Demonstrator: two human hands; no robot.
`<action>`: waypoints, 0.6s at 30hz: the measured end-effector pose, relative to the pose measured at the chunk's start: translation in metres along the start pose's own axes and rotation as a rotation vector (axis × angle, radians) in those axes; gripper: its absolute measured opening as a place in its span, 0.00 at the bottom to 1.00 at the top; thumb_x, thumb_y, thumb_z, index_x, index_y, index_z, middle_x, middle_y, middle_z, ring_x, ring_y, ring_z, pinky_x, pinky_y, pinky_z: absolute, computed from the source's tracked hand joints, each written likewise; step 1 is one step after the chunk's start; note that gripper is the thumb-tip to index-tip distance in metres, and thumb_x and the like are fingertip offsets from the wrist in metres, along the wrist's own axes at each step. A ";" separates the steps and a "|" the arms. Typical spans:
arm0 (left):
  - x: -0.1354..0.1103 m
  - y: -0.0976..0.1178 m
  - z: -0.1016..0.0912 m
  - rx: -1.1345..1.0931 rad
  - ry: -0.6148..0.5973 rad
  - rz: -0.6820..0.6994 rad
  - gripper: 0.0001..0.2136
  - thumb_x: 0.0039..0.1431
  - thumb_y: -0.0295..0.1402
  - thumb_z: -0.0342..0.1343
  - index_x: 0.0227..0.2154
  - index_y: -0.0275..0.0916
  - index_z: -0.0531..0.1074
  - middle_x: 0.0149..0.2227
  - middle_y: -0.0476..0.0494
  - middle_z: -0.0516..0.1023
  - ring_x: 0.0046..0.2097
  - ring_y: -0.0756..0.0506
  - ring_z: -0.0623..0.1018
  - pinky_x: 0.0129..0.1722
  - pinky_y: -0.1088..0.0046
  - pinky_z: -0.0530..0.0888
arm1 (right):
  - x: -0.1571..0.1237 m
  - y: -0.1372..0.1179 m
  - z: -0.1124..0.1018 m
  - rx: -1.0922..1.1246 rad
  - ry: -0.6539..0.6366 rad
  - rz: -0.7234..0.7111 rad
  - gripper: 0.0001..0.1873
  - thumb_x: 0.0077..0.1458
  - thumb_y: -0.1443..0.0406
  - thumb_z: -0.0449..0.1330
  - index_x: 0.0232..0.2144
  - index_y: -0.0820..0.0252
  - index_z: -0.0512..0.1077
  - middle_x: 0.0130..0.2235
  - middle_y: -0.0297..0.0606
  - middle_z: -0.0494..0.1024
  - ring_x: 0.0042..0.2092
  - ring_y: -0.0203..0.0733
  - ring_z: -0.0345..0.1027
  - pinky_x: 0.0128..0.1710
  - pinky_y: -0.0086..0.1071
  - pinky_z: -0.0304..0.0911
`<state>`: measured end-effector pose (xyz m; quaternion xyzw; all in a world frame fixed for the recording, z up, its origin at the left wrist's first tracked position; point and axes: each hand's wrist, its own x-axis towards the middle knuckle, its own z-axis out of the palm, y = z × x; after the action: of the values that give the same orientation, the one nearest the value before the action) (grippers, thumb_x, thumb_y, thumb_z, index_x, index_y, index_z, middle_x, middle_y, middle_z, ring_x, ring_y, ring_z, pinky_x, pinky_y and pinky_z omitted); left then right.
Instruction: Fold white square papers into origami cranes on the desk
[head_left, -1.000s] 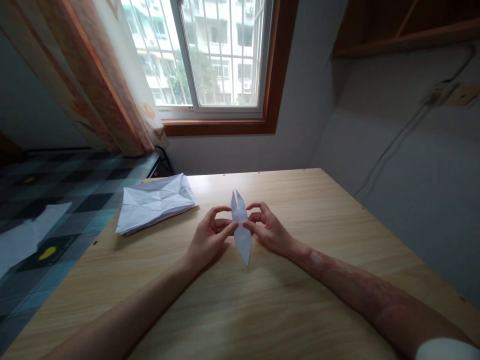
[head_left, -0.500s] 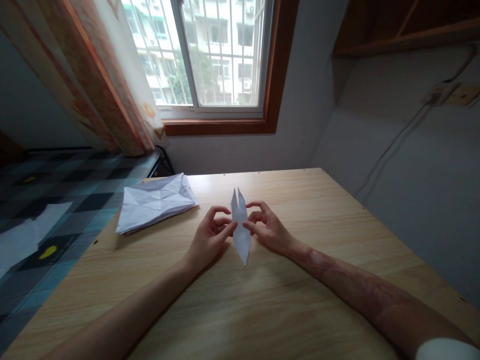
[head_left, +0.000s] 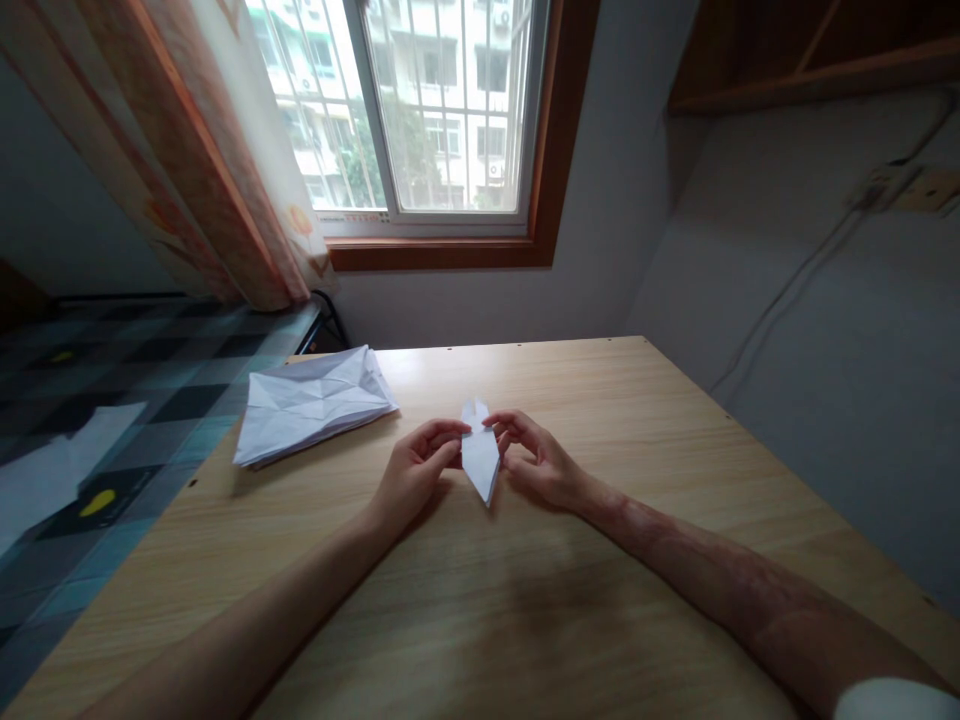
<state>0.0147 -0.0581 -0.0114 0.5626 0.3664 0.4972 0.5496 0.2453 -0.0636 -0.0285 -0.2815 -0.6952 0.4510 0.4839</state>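
Note:
A narrow folded white paper (head_left: 480, 458) is held between my hands above the middle of the wooden table. Its lower end comes to a sharp point towards me, and two short tips show at the far end. My left hand (head_left: 420, 455) grips the paper's left edge, thumb and fingers closed on it. From the right side, my right hand (head_left: 536, 455) pinches it, with the index finger lying on its upper part. The fingertips behind the paper are hidden.
A stack of creased white paper sheets (head_left: 315, 405) lies at the far left of the table (head_left: 420, 610). Beyond the left edge is a checked bedspread (head_left: 165, 370) with a loose white paper (head_left: 60, 470) on it. A window (head_left: 450, 120) stands behind.
The paper has tipped back, so its far tips look shorter and lower. My index fingers have moved from behind it onto its upper part, and the thumbs have left its front face.

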 end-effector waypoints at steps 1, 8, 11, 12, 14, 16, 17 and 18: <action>0.000 0.000 0.000 0.002 0.001 0.001 0.14 0.60 0.39 0.72 0.45 0.37 0.83 0.44 0.39 0.88 0.44 0.39 0.87 0.44 0.64 0.85 | 0.000 0.000 0.000 -0.002 0.000 -0.002 0.22 0.62 0.68 0.62 0.58 0.53 0.72 0.50 0.40 0.78 0.45 0.45 0.72 0.50 0.40 0.72; -0.001 0.001 0.002 -0.046 -0.046 0.002 0.16 0.59 0.38 0.74 0.46 0.37 0.83 0.44 0.40 0.89 0.44 0.40 0.88 0.46 0.65 0.85 | 0.000 -0.002 -0.003 -0.028 0.011 -0.017 0.16 0.66 0.61 0.66 0.54 0.53 0.74 0.53 0.41 0.77 0.48 0.47 0.71 0.53 0.40 0.70; -0.002 0.002 0.003 -0.053 -0.045 0.012 0.17 0.59 0.39 0.75 0.46 0.36 0.82 0.44 0.39 0.88 0.44 0.40 0.88 0.46 0.66 0.84 | -0.001 -0.001 -0.004 0.002 0.005 -0.018 0.16 0.68 0.58 0.66 0.55 0.52 0.74 0.52 0.40 0.77 0.48 0.47 0.70 0.53 0.40 0.69; -0.002 0.003 0.004 -0.057 -0.046 0.015 0.17 0.59 0.39 0.75 0.46 0.36 0.82 0.44 0.39 0.88 0.43 0.41 0.88 0.45 0.66 0.84 | -0.001 -0.001 -0.004 0.010 0.006 -0.016 0.16 0.68 0.57 0.66 0.55 0.52 0.74 0.52 0.40 0.77 0.48 0.47 0.71 0.53 0.40 0.68; -0.003 0.004 0.004 -0.067 -0.059 0.017 0.17 0.59 0.39 0.75 0.47 0.36 0.82 0.44 0.39 0.88 0.42 0.41 0.88 0.45 0.66 0.84 | -0.001 -0.003 -0.005 0.016 0.009 -0.013 0.17 0.68 0.54 0.67 0.55 0.52 0.74 0.52 0.39 0.78 0.48 0.47 0.71 0.53 0.40 0.68; -0.003 0.005 0.004 -0.071 -0.068 0.019 0.17 0.59 0.39 0.75 0.47 0.37 0.82 0.45 0.39 0.88 0.42 0.41 0.88 0.45 0.66 0.84 | -0.001 -0.005 -0.005 0.021 0.004 0.001 0.19 0.68 0.51 0.67 0.55 0.52 0.75 0.51 0.39 0.78 0.48 0.47 0.71 0.52 0.39 0.68; -0.004 0.006 0.004 -0.071 -0.070 0.022 0.17 0.60 0.40 0.75 0.47 0.37 0.82 0.46 0.39 0.88 0.42 0.41 0.88 0.45 0.66 0.84 | -0.001 -0.007 -0.005 0.026 0.000 0.011 0.19 0.68 0.51 0.66 0.55 0.52 0.75 0.51 0.39 0.78 0.48 0.47 0.71 0.52 0.39 0.68; -0.003 0.006 0.003 -0.069 -0.071 0.024 0.17 0.60 0.40 0.74 0.48 0.37 0.82 0.47 0.39 0.88 0.43 0.41 0.88 0.45 0.66 0.84 | -0.001 -0.008 -0.005 0.034 -0.004 0.020 0.19 0.69 0.50 0.66 0.54 0.52 0.75 0.50 0.39 0.78 0.47 0.47 0.71 0.52 0.39 0.68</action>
<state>0.0161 -0.0629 -0.0061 0.5650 0.3224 0.4958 0.5752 0.2504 -0.0663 -0.0213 -0.2795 -0.6855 0.4678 0.4828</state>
